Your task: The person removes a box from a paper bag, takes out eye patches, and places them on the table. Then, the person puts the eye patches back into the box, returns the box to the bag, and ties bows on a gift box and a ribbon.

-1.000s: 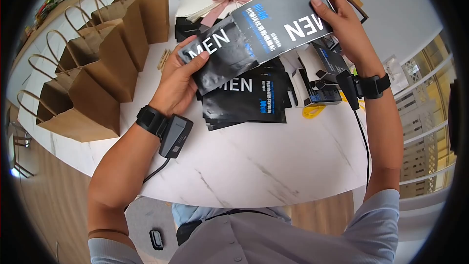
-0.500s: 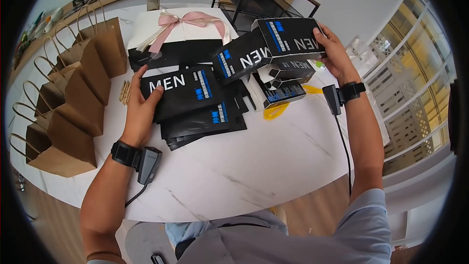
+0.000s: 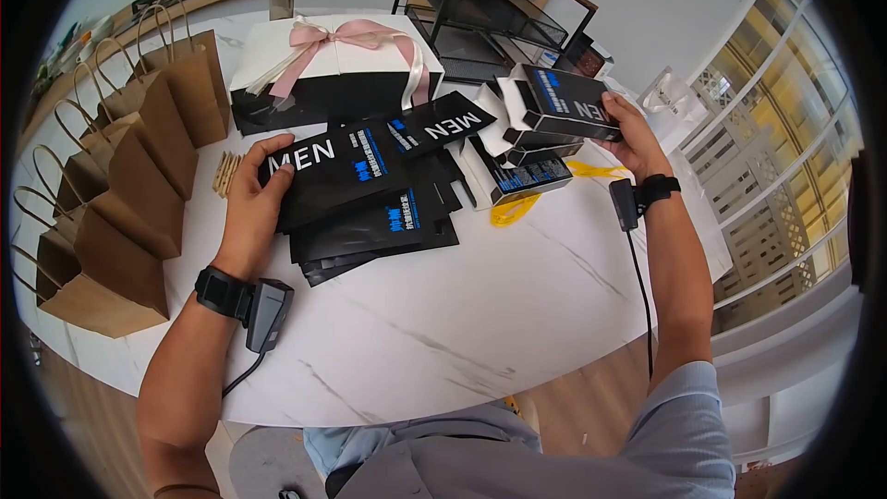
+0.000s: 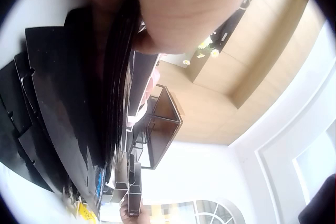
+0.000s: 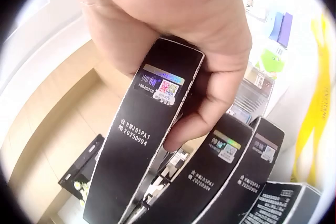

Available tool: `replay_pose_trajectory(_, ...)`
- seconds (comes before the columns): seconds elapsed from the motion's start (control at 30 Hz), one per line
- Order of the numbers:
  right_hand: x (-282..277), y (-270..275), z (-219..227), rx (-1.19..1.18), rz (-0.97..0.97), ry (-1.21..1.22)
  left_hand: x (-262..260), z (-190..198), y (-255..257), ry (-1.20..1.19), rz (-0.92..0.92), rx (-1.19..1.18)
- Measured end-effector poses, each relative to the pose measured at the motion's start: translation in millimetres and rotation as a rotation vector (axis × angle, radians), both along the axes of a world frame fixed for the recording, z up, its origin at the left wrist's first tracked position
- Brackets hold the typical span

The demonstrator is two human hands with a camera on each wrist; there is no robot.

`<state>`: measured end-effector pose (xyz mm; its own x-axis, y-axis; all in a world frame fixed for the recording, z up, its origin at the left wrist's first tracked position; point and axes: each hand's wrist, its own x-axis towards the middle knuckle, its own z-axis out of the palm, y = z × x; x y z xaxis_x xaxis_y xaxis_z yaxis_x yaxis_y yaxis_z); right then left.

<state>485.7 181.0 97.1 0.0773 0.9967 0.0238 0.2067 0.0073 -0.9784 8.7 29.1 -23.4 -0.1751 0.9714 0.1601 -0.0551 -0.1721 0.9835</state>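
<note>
My left hand (image 3: 251, 208) grips a stack of flat black sachets (image 3: 337, 166) marked MEN, thumb on top. Edge-on in the left wrist view, the stack (image 4: 116, 82) shows several layers. Beneath it more black sachets (image 3: 379, 231) lie fanned on the table, and another sachet (image 3: 448, 125) lies just beyond. At the right, my right hand (image 3: 636, 134) holds a black MEN carton (image 3: 573, 97) by one end, its flaps open towards the left. In the right wrist view, fingers and thumb wrap this carton (image 5: 139, 134), with two similar cartons (image 5: 212, 169) close beside it.
Brown paper bags (image 3: 139, 203) stand in a row along the left. A white and black box (image 3: 268, 65) with a pink ribbon sits at the back. Wooden clothespins (image 3: 225, 174) lie by the left hand; yellow ribbon (image 3: 513, 212) lies beside the lower carton (image 3: 531, 177).
The hands have parted: the sachets came out of the carton, and the left hand took its stack left and down over the pile. The right hand lowered the carton towards the other cartons.
</note>
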Motion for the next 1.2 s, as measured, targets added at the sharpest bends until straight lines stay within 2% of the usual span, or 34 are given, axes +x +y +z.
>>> replay_pose_trajectory(0.07, 12.0, 3.5, -0.7, 0.019, 0.017, 0.097, 2.9, 1.5, -1.6, -0.03, 0.003, 0.011)
replay_pose_trajectory(0.23, 15.7, 5.0, 10.2, 0.0, 0.048, 0.127, 8.7, 9.0, -4.1, -0.057, 0.039, 0.02)
replay_pose_trajectory(0.3, 2.8, 4.1, 14.0, 0.094, 0.191, 0.3, 6.9, 8.1, -4.8, -0.067, 0.043, 0.018)
replay_pose_trajectory(0.4, -44.6, -12.2, 27.8, 0.141, 0.236, 0.398, 2.0, 4.9, -2.8, -0.009, -0.002, 0.022)
replay_pose_trajectory(0.43, -58.7, -15.0, 30.6, 0.149, 0.355, 0.425, 1.7, 5.7, -3.1, -0.005, -0.014, -0.014)
replay_pose_trajectory(0.47, -78.8, -24.9, 31.2, 0.143, 0.356, 0.432, 1.0, 6.3, -3.6, -0.001, -0.024, -0.051)
replay_pose_trajectory(0.5, -102.5, -39.2, 29.1, 0.191, 0.442, 0.375, -0.4, 4.7, -1.8, 0.005, -0.019, -0.059)
replay_pose_trajectory(0.53, -123.2, -46.9, 23.4, 0.239, 0.529, 0.317, -2.1, 1.6, 2.0, 0.001, 0.013, 0.016)
replay_pose_trajectory(0.6, -152.2, -43.0, -0.8, 0.524, 0.505, -0.217, -0.6, 2.8, 0.4, 0.004, 0.052, 0.084)
replay_pose_trajectory(0.63, -161.4, -43.2, -4.8, 0.512, 0.501, -0.226, 7.6, 7.8, -2.8, -0.034, 0.077, 0.067)
replay_pose_trajectory(0.67, -164.6, -43.6, -2.4, 0.362, 0.457, -0.153, 8.9, 10.8, -4.7, -0.076, 0.106, 0.055)
replay_pose_trajectory(0.7, -170.1, -49.9, 3.0, 0.307, 0.443, -0.088, 1.8, 6.1, -1.1, -0.164, -0.006, 0.017)
replay_pose_trajectory(0.73, -174.5, -58.2, 9.4, 0.25, 0.425, -0.03, 0.5, 5.9, -1.5, -0.174, 0.005, 0.018)
replay_pose_trajectory(0.8, -175.2, -56.5, 9.7, 0.276, 0.43, -0.085, 5.1, 7.8, -0.9, -0.122, 0.06, 0.008)
replay_pose_trajectory(0.87, -176.2, -53.5, 8.3, 0.352, 0.434, -0.119, 5.8, 9.7, -3.7, -0.184, 0.05, 0.01)
replay_pose_trajectory(0.93, -175.2, -52.4, 15.6, 0.343, 0.436, -0.136, -2.0, 2.5, 0.3, -0.068, 0.002, -0.052)
replay_pose_trajectory(1.0, -169.6, -47.8, 21.6, 0.391, 0.408, -0.2, -3.9, 3.7, 1.4, -0.126, -0.031, -0.052)
replay_pose_trajectory(1.07, -154.8, -38.3, 28.2, 0.432, 0.415, -0.201, -5.2, -1.9, 3.5, -0.148, -0.009, -0.03)
replay_pose_trajectory(1.13, -135.0, -34.7, 38.9, 0.353, 0.303, -0.137, -6.7, -4.4, 3.6, -0.141, 0.01, -0.038)
replay_pose_trajectory(1.2, -103.5, -20.0, 46.2, 0.324, 0.286, -0.076, -6.6, -4.4, 5.2, -0.058, 0.05, -0.022)
